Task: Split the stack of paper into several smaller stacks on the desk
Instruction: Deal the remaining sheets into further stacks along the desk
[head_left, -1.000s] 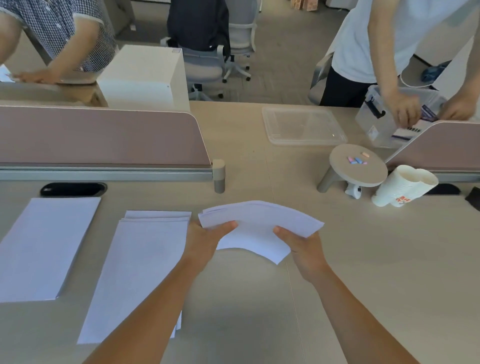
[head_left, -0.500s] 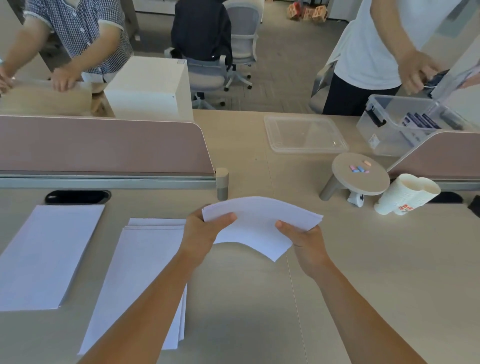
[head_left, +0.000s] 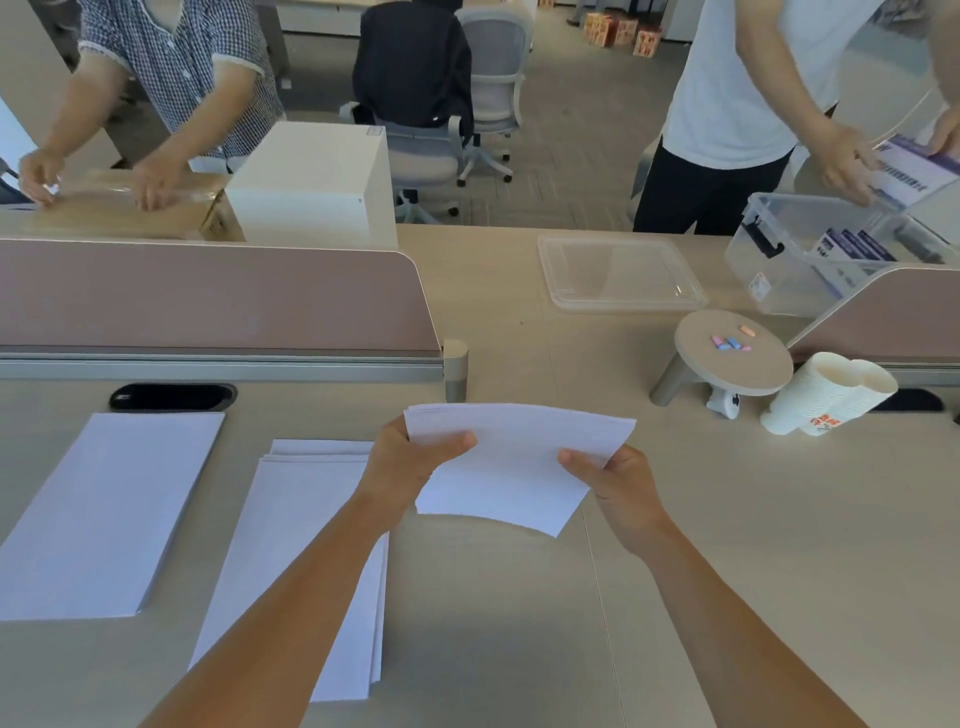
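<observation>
A thin bundle of white paper (head_left: 511, 467) hangs above the beige desk (head_left: 779, 545), bowed upward in the middle. My left hand (head_left: 410, 460) grips its left edge, thumb on top. My right hand (head_left: 615, 480) grips its right edge. Two white stacks lie flat on the desk to the left: a thick one (head_left: 98, 509) at the far left and a slightly fanned one (head_left: 301, 535) partly under my left forearm.
A pink divider panel (head_left: 208, 296) with a grey post (head_left: 456, 371) runs across the back. To the right are a round stand (head_left: 732, 358), stacked paper cups (head_left: 826, 392), a clear lid (head_left: 618, 273) and a plastic bin (head_left: 810, 249). Two people work beyond the desk.
The held paper has risen slightly and flattened a little. The view has tilted up, showing more of the people behind. The two stacks on the desk have stayed put.
</observation>
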